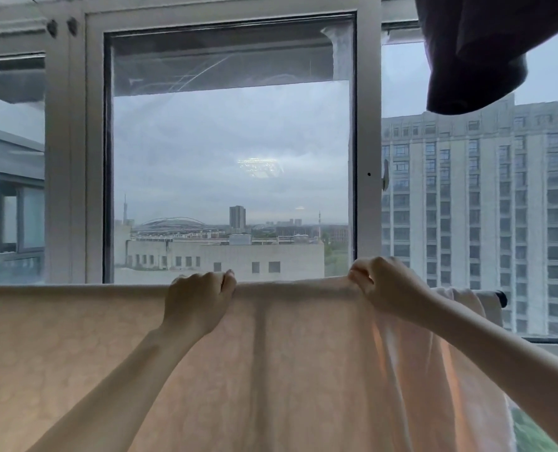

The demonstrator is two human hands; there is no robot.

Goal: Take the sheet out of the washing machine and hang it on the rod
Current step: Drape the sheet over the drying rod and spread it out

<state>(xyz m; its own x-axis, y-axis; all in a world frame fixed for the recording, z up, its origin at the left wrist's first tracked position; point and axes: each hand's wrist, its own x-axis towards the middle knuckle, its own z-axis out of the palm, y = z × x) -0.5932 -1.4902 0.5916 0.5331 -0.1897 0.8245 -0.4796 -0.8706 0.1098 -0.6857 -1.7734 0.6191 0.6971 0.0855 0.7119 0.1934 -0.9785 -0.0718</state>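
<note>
Left hand point(196, 300) curled over the top fold of the sheet point(75, 353), fingers hooked across the far side, thumb pressed to the near face. Right hand point(382, 288) likewise closed on that same top edge, pinching a small ridge of cloth between thumb and fingertips. Both hands close together along the crest, a short taut span between them.

Sheet already draped over the rod point(499, 294), hanging down near and presumably far; only the rod's dark right tip shows bare, the rest hidden under the fabric. Smooth and flat to the left of the hands; bunched into loose vertical folds to the right and below the right hand, toward the rod's end.

Likely snags from here: a pull too hard to the right could drag the bunched part off the rod's tip; uneven lengths front and back, not judgeable from this view, could let wet weight slide the whole thing off one side; leaving the folds gathered would mean slow drying.

Farther out: window frame point(365, 141) just beyond the rod, city buildings behind the glass, a dark garment point(473, 53) hanging overhead at upper right, well apart from the sheet.
</note>
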